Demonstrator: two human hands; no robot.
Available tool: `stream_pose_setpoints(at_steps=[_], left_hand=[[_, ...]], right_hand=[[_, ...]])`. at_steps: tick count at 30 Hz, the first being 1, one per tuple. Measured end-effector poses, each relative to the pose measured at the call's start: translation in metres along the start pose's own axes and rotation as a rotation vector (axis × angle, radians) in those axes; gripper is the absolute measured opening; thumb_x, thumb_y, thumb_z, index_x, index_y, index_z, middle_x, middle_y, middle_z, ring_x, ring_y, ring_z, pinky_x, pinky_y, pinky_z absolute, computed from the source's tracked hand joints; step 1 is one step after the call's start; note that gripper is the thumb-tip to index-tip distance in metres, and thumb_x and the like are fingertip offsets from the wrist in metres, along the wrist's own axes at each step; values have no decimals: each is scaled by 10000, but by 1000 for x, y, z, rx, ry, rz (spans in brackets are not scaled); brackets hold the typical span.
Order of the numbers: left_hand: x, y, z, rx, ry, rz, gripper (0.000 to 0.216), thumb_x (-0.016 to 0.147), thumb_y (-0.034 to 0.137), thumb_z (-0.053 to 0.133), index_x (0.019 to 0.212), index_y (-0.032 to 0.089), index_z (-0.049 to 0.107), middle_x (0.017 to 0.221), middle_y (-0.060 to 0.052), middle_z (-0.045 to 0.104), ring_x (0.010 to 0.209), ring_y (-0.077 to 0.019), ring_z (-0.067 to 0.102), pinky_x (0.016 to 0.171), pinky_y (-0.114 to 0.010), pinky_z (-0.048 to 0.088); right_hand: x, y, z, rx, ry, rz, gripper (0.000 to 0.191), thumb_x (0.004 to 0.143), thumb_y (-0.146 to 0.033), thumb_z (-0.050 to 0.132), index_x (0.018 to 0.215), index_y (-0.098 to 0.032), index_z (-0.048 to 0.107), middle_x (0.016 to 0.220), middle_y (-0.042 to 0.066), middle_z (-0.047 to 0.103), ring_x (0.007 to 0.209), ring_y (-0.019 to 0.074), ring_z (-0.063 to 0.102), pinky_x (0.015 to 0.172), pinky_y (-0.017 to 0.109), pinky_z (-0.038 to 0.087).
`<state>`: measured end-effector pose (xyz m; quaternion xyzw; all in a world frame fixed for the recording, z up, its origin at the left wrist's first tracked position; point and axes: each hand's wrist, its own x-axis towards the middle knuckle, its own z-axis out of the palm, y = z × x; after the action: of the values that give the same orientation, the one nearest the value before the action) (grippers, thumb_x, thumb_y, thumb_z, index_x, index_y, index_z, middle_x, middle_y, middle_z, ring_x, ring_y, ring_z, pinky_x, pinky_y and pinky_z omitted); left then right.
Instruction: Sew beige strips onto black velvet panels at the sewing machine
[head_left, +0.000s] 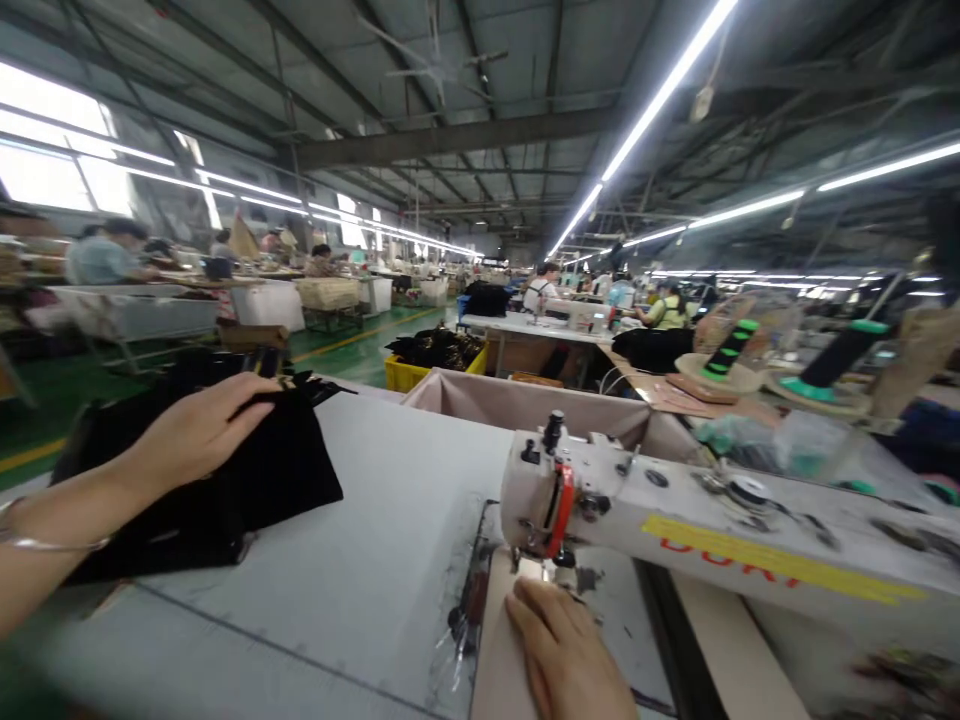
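At the left of the head view, my left hand (199, 425) reaches over a pile of black fabric pieces (161, 535). Its fingers are closed at the upper edge of the top black fabric piece (289, 460). My right hand (566, 640) lies with its fingers flat on a beige fabric strip (499, 650), just in front of the needle area of a white sewing machine (525, 490). The strip runs beneath the machine's presser foot, which the fingertips partly hide. Beige material (739, 640) also shows to the right of the machine bed.
A pale worktable (375, 560) spans the front. Behind it are a pinkish cloth-lined bin (517, 400) and a yellow crate (405, 375) of dark pieces. Thread cones (731, 350) stand at the right. Several people work at farther tables, including a person in yellow (667, 312).
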<state>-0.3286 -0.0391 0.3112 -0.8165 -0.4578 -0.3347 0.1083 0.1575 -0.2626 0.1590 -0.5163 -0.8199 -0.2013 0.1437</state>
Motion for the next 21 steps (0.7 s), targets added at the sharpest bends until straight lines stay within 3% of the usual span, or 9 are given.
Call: stream_pose_setpoints(at_steps=[2, 3, 7, 9, 12, 15, 21], left_hand=[[6, 25, 7, -101, 1, -53, 348, 986, 465, 407, 1193, 228, 555, 1157, -27, 605, 1062, -277, 573, 997, -358, 365], [8, 44, 15, -186, -64, -63, 346, 1000, 471, 387, 1158, 228, 575, 1128, -11, 619, 1052, -266, 575, 980, -346, 372], [2, 141, 72, -576, -544, 68, 402, 1021, 462, 366, 926, 172, 628, 900, 5, 636, 889, -185, 577, 854, -272, 426], [-9, 187, 107, -680, -601, 145, 375, 1007, 427, 398, 851, 172, 625, 894, -17, 629, 870, -179, 577, 847, -272, 434], [-26, 236, 148, -717, -623, 122, 271, 966, 340, 464, 864, 182, 659, 913, -34, 639, 888, -188, 591, 842, -285, 435], [-37, 256, 164, -693, -607, 71, 185, 925, 286, 504, 886, 188, 655, 917, -40, 643, 905, -202, 597, 825, -295, 432], [-43, 255, 167, -713, -591, -10, 96, 869, 256, 566, 889, 200, 641, 917, -17, 650, 886, -191, 601, 792, -277, 429]], right_hand=[[4, -6, -3, 27, 7, 92, 519, 867, -139, 559, 1364, -287, 547, 1356, 31, 621, 1148, 246, 620, 961, 386, 531], [6, -9, -4, 47, 13, 120, 502, 881, -144, 554, 1362, -285, 544, 1353, 32, 622, 1149, 247, 615, 965, 391, 526], [10, -15, -13, 160, -6, 169, 492, 888, -113, 548, 1348, -288, 539, 1355, 27, 611, 1175, 244, 582, 988, 401, 497], [11, -17, -17, 199, -30, 202, 501, 889, -110, 554, 1352, -302, 532, 1358, 26, 601, 1188, 248, 563, 1001, 413, 479], [11, -19, -20, 218, -45, 243, 507, 894, -127, 566, 1362, -316, 520, 1354, 30, 592, 1194, 260, 542, 1009, 434, 456], [10, -20, -17, 225, -12, 253, 462, 901, -145, 566, 1336, -299, 532, 1335, 25, 606, 1157, 256, 553, 985, 429, 452], [12, -19, 0, 169, 132, 282, 393, 834, -148, 661, 1201, -273, 599, 1225, 3, 680, 1030, 227, 623, 897, 372, 479]])
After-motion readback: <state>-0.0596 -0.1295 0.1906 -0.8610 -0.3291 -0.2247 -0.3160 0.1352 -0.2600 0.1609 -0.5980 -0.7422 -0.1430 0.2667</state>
